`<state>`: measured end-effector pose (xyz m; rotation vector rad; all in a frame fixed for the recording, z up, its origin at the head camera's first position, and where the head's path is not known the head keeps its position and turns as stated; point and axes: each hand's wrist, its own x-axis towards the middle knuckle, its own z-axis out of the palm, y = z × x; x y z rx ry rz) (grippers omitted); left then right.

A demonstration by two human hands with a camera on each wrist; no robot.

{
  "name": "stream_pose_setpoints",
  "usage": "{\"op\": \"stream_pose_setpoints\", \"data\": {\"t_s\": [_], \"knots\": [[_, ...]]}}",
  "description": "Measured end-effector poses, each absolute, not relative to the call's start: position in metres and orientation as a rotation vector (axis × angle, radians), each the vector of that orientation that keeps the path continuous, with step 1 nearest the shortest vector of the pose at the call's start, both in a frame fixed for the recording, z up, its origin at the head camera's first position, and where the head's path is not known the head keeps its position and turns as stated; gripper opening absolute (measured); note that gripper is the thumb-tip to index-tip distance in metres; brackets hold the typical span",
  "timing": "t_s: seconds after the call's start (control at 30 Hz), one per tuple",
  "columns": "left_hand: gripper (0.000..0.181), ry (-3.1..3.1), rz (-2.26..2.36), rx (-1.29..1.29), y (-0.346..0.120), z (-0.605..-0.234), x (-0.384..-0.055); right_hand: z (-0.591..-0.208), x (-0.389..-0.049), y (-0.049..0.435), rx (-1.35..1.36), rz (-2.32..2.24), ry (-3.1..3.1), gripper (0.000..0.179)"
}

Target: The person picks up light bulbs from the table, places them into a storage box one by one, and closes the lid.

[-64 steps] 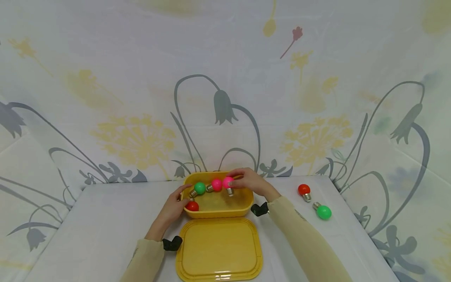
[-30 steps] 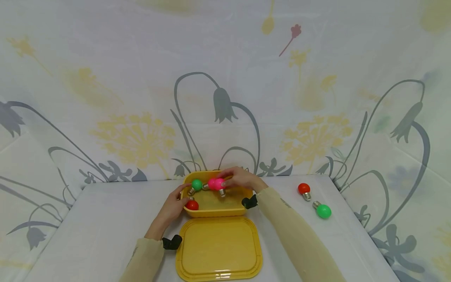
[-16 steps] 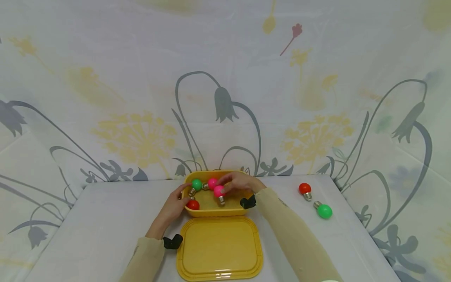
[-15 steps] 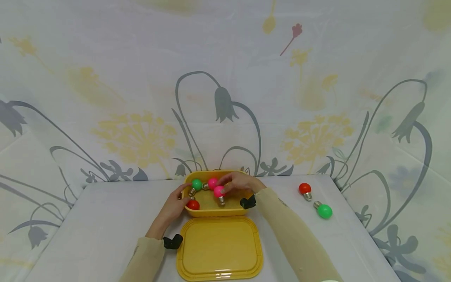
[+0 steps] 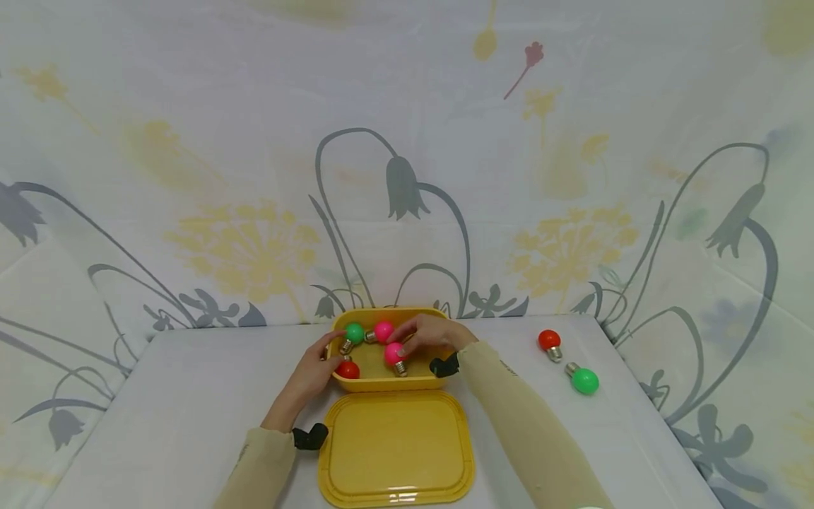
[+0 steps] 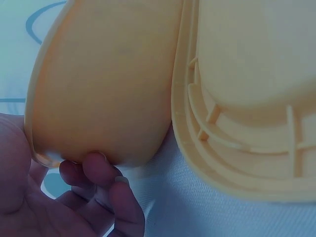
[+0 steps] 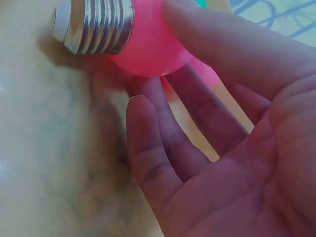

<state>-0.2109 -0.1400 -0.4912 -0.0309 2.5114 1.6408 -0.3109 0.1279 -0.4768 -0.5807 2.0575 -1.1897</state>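
Note:
Inside a yellow plastic box (image 5: pixel 394 385) my right hand (image 5: pixel 435 332) pinches a pink light bulb (image 5: pixel 393 353) between thumb and fingers. In the right wrist view, the held bulb's silver screw base (image 7: pixel 106 24) points left. My left hand (image 5: pixel 311 371) grips the left end of the box; the left wrist view has its curled fingers against the outer wall (image 6: pixel 108 89). Near that hand in the box lie a green bulb (image 5: pixel 354 333) and a red bulb (image 5: pixel 347 368). A second pink bulb (image 5: pixel 384 331) sits behind the held one, partly covered by the right fingers.
A yellow lid (image 5: pixel 396 449) lies on the white table directly in front of the box. To the right, on the tablecloth, are another red bulb (image 5: pixel 550 341) and another green bulb (image 5: pixel 584 380). A flower-patterned cloth (image 5: pixel 407 177) hangs behind the table.
My right hand has carried the pink bulb left, then down toward the box's middle, away from the other pink bulb. The left hand stays on the box.

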Motion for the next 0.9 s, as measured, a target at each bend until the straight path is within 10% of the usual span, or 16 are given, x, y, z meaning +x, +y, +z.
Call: {"op": "stream_pose_setpoints", "data": {"t_s": [0.9], "knots": [[0.051, 2.561, 1.591, -0.048, -0.1403, -0.4951, -0.2128, -0.4763, -0.3082, 0.1278, -0.605, -1.239, 2.017, 0.032]]}}
